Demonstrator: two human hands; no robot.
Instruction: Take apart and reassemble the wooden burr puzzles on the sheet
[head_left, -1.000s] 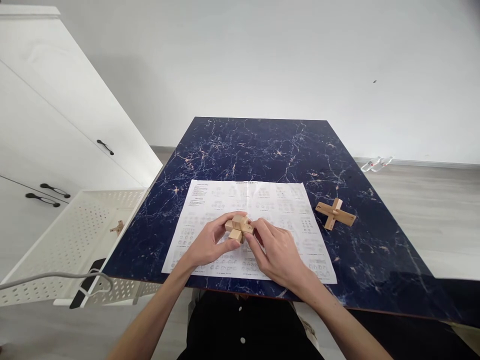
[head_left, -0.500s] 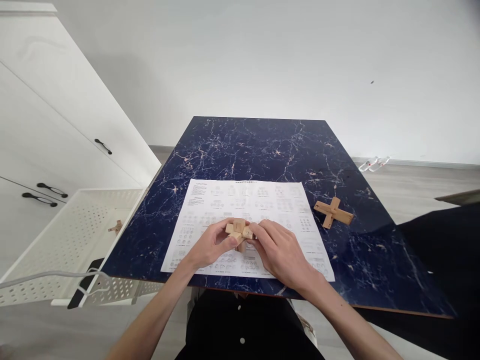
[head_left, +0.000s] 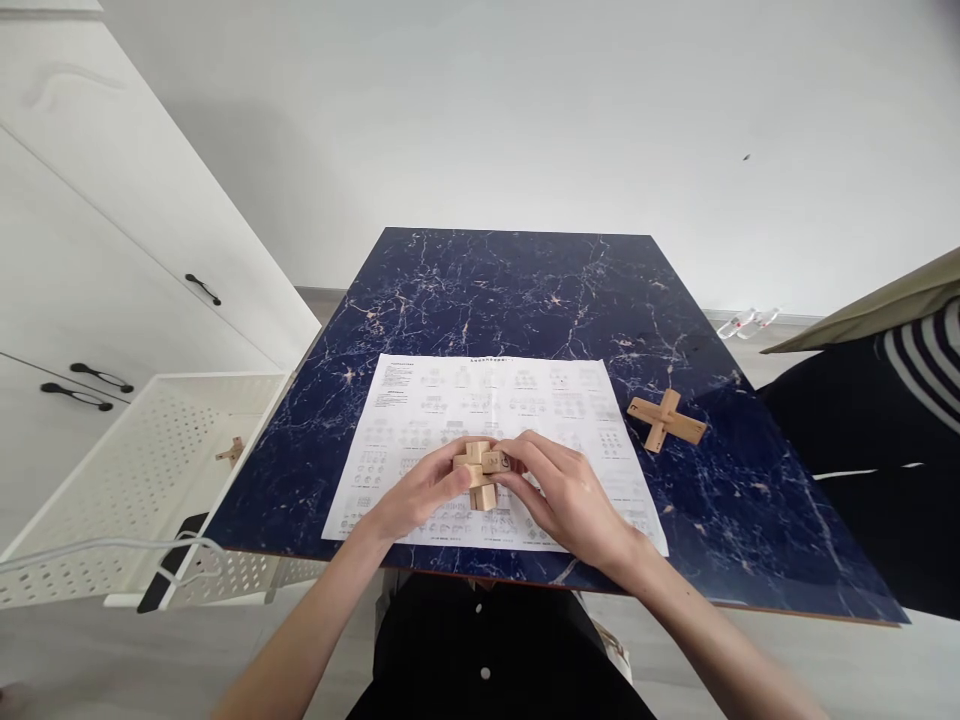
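Observation:
A wooden interlocking puzzle (head_left: 480,473) of light blocks is held between both hands, just over a printed paper sheet (head_left: 420,430). My left hand (head_left: 420,490) grips its left side, thumb across the front and fingers behind. My right hand (head_left: 551,490) pinches the block that sticks out to the right, where dark markings show on the wood. Some of the fingertips are hidden behind the puzzle. Small diagrams and text cover the sheet.
On the blue marbled table (head_left: 480,290) lies a wooden cross (head_left: 666,420), right of the sheet. A white perforated basket (head_left: 135,450) with a small wooden piece (head_left: 230,451) stands left, by white cabinets (head_left: 112,230). A person in dark clothing (head_left: 847,430) is at the right.
The puzzle has turned in my hands: its blocks now line up squarely, and the lower block shows more. The person at the right has shifted, with striped fabric now in view.

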